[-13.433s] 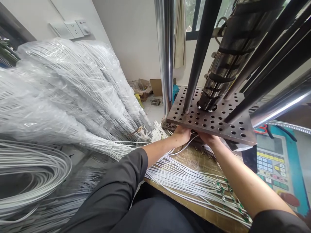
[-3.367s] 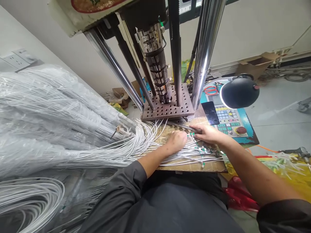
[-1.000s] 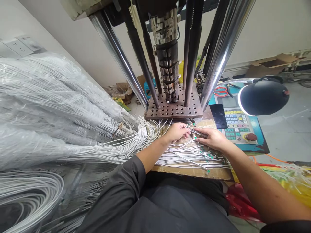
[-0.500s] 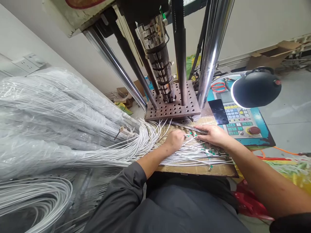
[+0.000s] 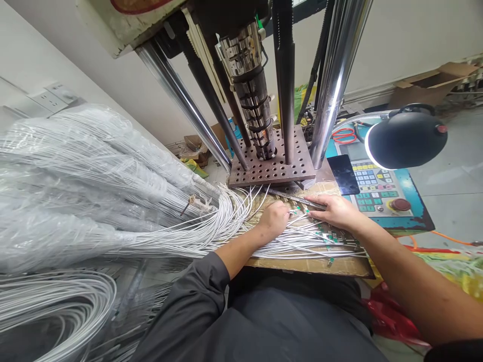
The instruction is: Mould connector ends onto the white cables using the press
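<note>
My left hand (image 5: pixel 274 221) is closed, its fingertips pinching a white cable (image 5: pixel 293 212) near the green-marked end. Close on its right, my right hand (image 5: pixel 335 210) has its thumb and forefinger around a slim metal tool (image 5: pixel 311 202), whose exact kind I cannot make out. That thumb's tip is beside a small green connector end (image 5: pixel 308 213). Many more white cables (image 5: pixel 211 239) run in from the left under my left forearm. Their green and metal ends (image 5: pixel 329 237) lie spread on the cardboard-covered worktop (image 5: pixel 279 264).
Behind my hands stands a press with a perforated steel plate (image 5: pixel 271 173) and upright posts. A black lamp (image 5: pixel 409 138) hangs over the control panel (image 5: pixel 372 188) on the right, near a dark phone (image 5: pixel 343 174). Plastic-wrapped cable bundles (image 5: pixel 86 166) fill the left side.
The whole view has shifted slightly, so the scene sits a little farther right. Both hands keep nearly the same pose over the cable ends.
</note>
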A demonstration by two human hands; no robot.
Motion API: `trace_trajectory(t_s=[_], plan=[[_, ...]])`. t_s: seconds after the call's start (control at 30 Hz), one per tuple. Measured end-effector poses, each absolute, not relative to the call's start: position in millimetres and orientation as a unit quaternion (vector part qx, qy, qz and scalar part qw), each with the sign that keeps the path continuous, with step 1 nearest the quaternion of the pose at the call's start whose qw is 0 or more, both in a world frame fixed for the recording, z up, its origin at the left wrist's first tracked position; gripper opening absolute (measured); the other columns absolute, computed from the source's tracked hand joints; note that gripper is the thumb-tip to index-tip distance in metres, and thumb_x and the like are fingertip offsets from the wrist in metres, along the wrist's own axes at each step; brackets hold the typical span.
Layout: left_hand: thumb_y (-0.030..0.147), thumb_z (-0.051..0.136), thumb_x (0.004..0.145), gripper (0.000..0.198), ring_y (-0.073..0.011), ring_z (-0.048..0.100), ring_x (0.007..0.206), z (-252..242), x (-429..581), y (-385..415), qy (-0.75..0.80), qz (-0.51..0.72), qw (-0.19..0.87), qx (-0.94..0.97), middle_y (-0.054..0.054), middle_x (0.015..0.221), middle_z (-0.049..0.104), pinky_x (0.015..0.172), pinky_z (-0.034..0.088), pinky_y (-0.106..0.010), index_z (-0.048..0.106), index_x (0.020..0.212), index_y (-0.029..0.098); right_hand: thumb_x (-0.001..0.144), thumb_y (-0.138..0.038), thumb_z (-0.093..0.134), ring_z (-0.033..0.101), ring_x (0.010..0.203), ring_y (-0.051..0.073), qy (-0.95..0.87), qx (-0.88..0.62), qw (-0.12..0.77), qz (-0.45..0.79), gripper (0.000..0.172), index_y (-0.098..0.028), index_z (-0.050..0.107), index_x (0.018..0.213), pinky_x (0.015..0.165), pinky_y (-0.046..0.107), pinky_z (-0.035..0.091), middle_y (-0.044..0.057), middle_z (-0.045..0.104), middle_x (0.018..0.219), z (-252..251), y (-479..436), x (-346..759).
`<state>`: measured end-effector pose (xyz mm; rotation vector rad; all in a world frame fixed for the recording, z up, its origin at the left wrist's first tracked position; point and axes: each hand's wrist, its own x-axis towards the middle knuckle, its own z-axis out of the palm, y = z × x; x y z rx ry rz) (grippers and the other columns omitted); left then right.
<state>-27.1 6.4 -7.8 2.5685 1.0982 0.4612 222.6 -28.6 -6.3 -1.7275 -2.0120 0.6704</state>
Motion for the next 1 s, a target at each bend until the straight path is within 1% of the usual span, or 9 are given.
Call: trace_trajectory(t_s=[0.23,0.63,0.8,0.9,0.97,1.0], plan=[[0.014,0.055,0.094,0.024,-0.0160,0.057,0.077,-14,-27,8,0.385,0.177,0.161,0.891,-0.006,0.083,0.061,0.076,0.049,-0.028,0.074,0.080,0.015,0.082,-0.056,0.069,0.067,0.119,0.031,-0.718,-0.612,0.205,0.261,0.059,-0.029,0.069,0.135,0.105,0.044,0.052,0.005,0.073,0.129,-5,-28,224],[0.014,0.054,0.095,0.025,-0.0167,0.058,0.078,-10,-30,5,0.382,0.207,0.159,0.887,-0.006,0.082,0.062,0.077,0.050,-0.028,0.073,0.079,0.015,0.084,-0.057,0.068,0.067,0.120,0.031,-0.712,-0.609,0.215,0.276,0.059,-0.029,0.068,0.136,0.106,0.046,0.052,0.005,0.072,0.130,-3,-32,223],[0.014,0.053,0.095,0.026,-0.0167,0.057,0.076,-13,-29,6,0.397,0.201,0.160,0.881,-0.006,0.080,0.060,0.077,0.049,-0.029,0.072,0.077,0.016,0.082,-0.055,0.068,0.070,0.114,0.030,-0.707,-0.616,0.213,0.275,0.057,-0.032,0.070,0.133,0.099,0.043,0.055,0.002,0.075,0.125,2,-34,221],[0.014,0.053,0.095,0.025,-0.0170,0.057,0.077,-15,-28,7,0.403,0.198,0.161,0.879,-0.006,0.081,0.061,0.076,0.049,-0.029,0.072,0.078,0.016,0.083,-0.055,0.066,0.074,0.102,0.028,-0.697,-0.630,0.197,0.280,0.056,-0.032,0.069,0.134,0.091,0.039,0.059,0.001,0.077,0.117,10,-35,217],[0.013,0.053,0.094,0.025,-0.0171,0.057,0.078,-16,-28,7,0.406,0.193,0.161,0.879,-0.006,0.082,0.061,0.077,0.049,-0.030,0.072,0.078,0.015,0.085,-0.060,0.063,0.075,0.094,0.028,-0.685,-0.646,0.183,0.284,0.057,-0.031,0.070,0.133,0.084,0.038,0.060,0.002,0.079,0.112,14,-35,212],[0.013,0.052,0.094,0.026,-0.0170,0.056,0.077,-16,-28,7,0.409,0.189,0.159,0.878,-0.006,0.082,0.060,0.076,0.049,-0.030,0.072,0.078,0.015,0.085,-0.064,0.062,0.075,0.094,0.028,-0.680,-0.654,0.179,0.277,0.057,-0.030,0.071,0.131,0.083,0.038,0.059,0.003,0.079,0.111,16,-35,209]])
